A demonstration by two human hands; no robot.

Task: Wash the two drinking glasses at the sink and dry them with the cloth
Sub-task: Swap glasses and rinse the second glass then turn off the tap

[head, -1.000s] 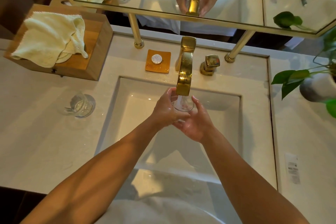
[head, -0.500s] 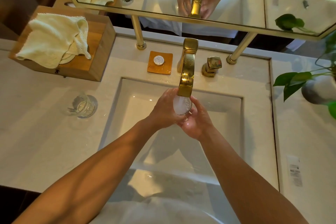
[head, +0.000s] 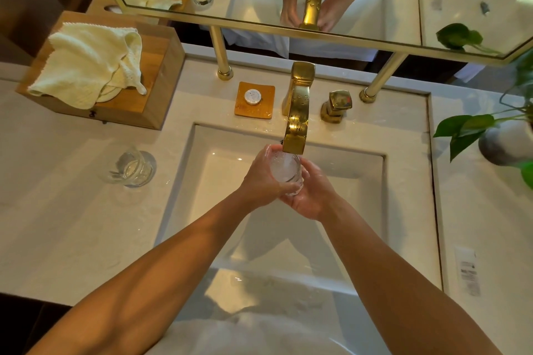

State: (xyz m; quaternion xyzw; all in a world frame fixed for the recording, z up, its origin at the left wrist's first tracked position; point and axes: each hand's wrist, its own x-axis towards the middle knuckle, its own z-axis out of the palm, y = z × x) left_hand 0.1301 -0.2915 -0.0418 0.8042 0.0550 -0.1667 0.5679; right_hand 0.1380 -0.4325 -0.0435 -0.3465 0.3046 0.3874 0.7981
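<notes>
Both hands meet under the spout of the gold tap [head: 297, 121], over the far part of the sink [head: 219, 181]. The left hand [head: 264, 180] curls round the glass [head: 285, 168] from the left. The right hand [head: 313, 196] cups it from the right and below, fingers bent against it. The glass looks frothy white inside.

The second glass [head: 131, 167] sits on the worktop [head: 57, 225] left of the sink. The cloth [head: 86, 63] lies on a wooden box [head: 161, 81] at the far left.

Print on the white sticker [head: 468, 274] at the right is too small to read.
</notes>
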